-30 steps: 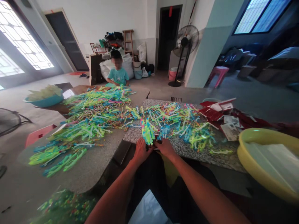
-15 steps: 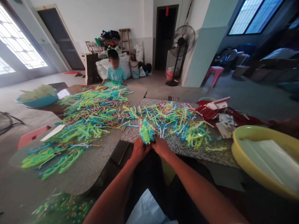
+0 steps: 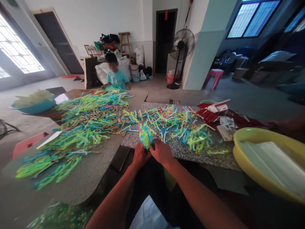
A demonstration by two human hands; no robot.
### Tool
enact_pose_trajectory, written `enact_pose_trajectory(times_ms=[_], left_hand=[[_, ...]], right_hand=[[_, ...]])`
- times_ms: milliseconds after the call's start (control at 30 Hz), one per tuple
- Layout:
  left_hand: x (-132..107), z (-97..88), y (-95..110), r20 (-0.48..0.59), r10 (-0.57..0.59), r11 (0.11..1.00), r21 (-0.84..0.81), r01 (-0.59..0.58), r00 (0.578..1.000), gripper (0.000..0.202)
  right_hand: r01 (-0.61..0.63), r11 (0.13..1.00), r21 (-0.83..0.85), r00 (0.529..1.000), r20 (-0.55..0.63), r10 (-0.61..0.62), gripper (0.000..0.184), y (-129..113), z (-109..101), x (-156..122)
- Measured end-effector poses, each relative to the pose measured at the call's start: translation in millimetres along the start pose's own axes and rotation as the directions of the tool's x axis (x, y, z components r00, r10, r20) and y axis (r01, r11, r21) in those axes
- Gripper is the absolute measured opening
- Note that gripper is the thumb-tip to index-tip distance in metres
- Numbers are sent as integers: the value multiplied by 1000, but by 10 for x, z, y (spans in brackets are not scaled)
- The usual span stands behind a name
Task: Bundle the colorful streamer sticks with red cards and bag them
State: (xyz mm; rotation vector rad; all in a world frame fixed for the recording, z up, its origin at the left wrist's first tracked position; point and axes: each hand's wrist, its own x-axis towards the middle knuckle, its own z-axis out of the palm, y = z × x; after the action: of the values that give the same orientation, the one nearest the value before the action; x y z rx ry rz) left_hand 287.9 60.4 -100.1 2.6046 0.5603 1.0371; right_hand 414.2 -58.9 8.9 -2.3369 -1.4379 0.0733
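Both hands meet at the near edge of the speckled stone table [image 3: 133, 140]. Between them stands a thick bundle of green, blue and pink cords [image 3: 145, 136], gathered at its lower end. My left hand [image 3: 140, 155] is closed around the bundle's base from the left. My right hand [image 3: 161, 151] grips the same base from the right, with its fingertips partly hidden. Loose bright cords [image 3: 171, 116] lie spread over the table just beyond the bundle, and a yellow-green clump of cords [image 3: 199, 136] rests to the right.
A large pile of cords [image 3: 90, 108] covers the left table [image 3: 95, 171]. At right are a yellow basin [image 3: 245, 159] with white material and red packaging [image 3: 209, 115]. A person [image 3: 116, 78] sits across the left table. A standing fan [image 3: 182, 46] is behind.
The view has shifted slightly, so the surroundings sit a little further left. My right hand has moved slightly up against the bundle; both hands keep hold of it.
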Motion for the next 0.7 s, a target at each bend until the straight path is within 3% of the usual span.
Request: enact_pose_trajectory(times_ms=[167,333,700], left_hand=[[15,-23,11,21,1,1000,1,-1,1000,21],[33,-19,30,26,-8,1000,6,8,1000,21],[62,-86,112,28,-40,999,-21,41,999,23]], right_hand=[[96,995,0,990,-100,-95,29,61,162,-78],[77,995,62,978,-201,-63,30,148,236,-97],[144,983,113,972,-202,-119,42,269,325,-210]])
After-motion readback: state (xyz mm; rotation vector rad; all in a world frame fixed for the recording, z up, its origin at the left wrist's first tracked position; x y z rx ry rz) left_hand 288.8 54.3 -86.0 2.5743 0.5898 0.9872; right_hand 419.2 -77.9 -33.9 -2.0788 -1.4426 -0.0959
